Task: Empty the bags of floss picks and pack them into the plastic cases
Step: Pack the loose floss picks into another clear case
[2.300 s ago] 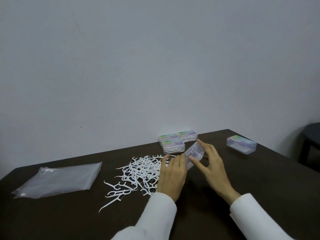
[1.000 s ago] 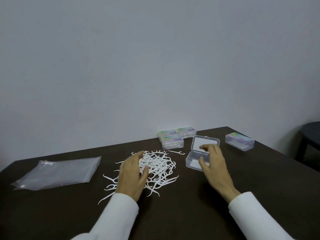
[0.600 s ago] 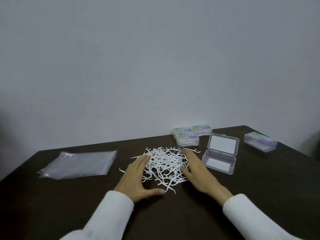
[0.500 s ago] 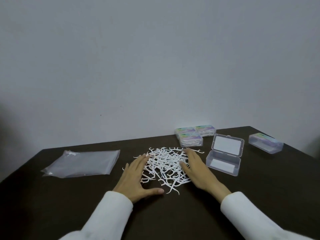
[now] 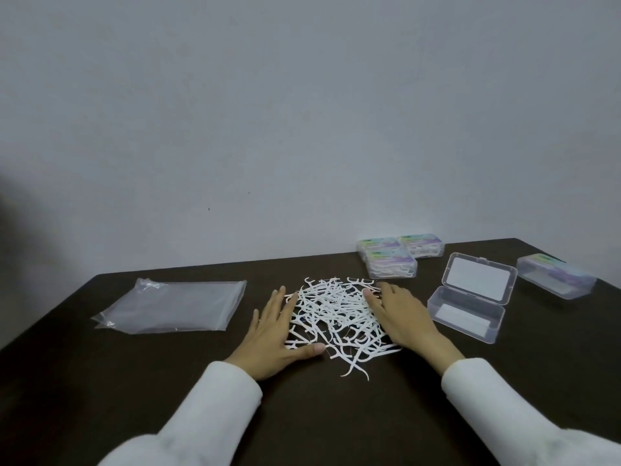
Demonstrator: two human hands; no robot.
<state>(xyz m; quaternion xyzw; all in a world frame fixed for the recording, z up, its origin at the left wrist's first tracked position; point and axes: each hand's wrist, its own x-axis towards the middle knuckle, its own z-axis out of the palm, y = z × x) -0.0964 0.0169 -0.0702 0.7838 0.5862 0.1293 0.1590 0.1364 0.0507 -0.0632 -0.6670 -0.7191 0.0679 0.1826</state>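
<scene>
Both hands have closed in on the picks (image 5: 336, 317) since a second ago, when the right hand (image 5: 400, 314) was over the open case (image 5: 467, 319) and the left hand (image 5: 274, 327) lay alone on the pile. Now the picks sit heaped mid-bench, bracketed: left hand flat at the pile's left edge, thumb stretched along its near side, right hand flat against its right edge, fingers of both straight and holding nothing. One pick (image 5: 356, 368) trails loose at the near side. The open case lies just right of the right hand, lid back, its tray apparently without picks (only a pale strip shows through the bottom). To corral well, I judge the hands should press inward together, palms low to the bench (image 5: 336, 415) so no picks slip under, then sweep the stray in before lifting a bunch. Behind the pile stand three filled cases (image 5: 391, 264); a closed case (image 5: 556, 280) sits far right, an emptied bag (image 5: 171, 307) lies flat at left.
</scene>
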